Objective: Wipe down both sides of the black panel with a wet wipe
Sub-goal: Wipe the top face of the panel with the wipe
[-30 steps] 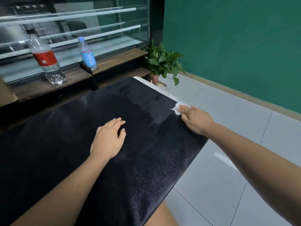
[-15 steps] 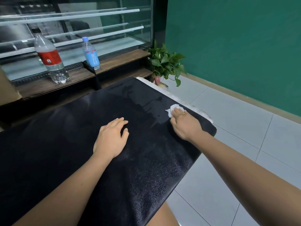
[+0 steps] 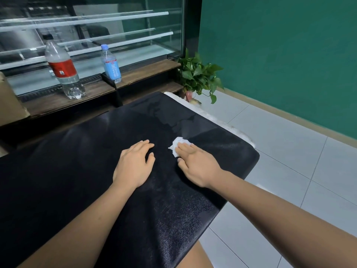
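Black panel (image 3: pixel 87 180): lying flat, upper face showing, underside hidden; left part cut off by frame edge; support beneath not visible. Wet patches on far part, outline hard to make out.
Wooden shelf (image 3: pixel 144 74) behind: red-label bottle (image 3: pixel 63 68), blue-label bottle (image 3: pixel 111 64), print unreadable.
White strip (image 3: pixel 222 120) along far right panel edge: material unclear.
Left hand (image 3: pixel 134 164): released, palm flat on panel middle, fingers straight.
Right hand (image 3: pixel 197 164): just beside, released, straight fingers pressing wet wipe (image 3: pixel 176 147) onto panel.
Wipe: crumpled, partly hidden under fingertips.

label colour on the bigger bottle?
Red, on the bigger bottle; the head view shows it.
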Action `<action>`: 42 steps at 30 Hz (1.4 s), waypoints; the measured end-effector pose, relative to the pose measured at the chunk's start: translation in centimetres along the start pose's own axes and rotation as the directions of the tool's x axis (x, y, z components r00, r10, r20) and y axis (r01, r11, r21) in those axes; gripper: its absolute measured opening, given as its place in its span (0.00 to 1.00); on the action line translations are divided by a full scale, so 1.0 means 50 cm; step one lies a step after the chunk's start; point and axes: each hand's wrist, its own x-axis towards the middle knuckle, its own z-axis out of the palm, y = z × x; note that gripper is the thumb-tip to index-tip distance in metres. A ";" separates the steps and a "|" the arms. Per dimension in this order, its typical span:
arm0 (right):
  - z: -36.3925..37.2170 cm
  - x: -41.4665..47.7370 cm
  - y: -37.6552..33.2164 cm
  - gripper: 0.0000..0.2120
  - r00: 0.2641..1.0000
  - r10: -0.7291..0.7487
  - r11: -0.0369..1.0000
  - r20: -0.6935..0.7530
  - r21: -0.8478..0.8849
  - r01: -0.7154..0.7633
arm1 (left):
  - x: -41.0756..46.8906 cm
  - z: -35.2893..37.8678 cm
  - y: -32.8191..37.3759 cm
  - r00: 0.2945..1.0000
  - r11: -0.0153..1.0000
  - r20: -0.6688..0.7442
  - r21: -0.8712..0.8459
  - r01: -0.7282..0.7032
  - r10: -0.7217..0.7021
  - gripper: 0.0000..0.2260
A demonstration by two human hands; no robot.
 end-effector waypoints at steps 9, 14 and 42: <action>-0.001 0.008 -0.006 0.16 0.991 -0.095 0.995 0.094 -0.022 0.097 | 0.000 0.000 -0.001 1.000 1.000 0.009 0.009 -0.002 0.002 0.18; -0.002 0.030 0.046 0.19 0.991 -0.079 0.996 0.108 -0.027 0.083 | -0.001 0.000 -0.002 1.000 1.000 0.012 -0.004 0.004 -0.004 0.18; -0.029 0.122 0.198 0.19 0.934 0.350 0.936 0.068 -0.056 -0.346 | 0.002 0.002 -0.004 1.000 1.000 0.016 -0.002 0.006 -0.006 0.19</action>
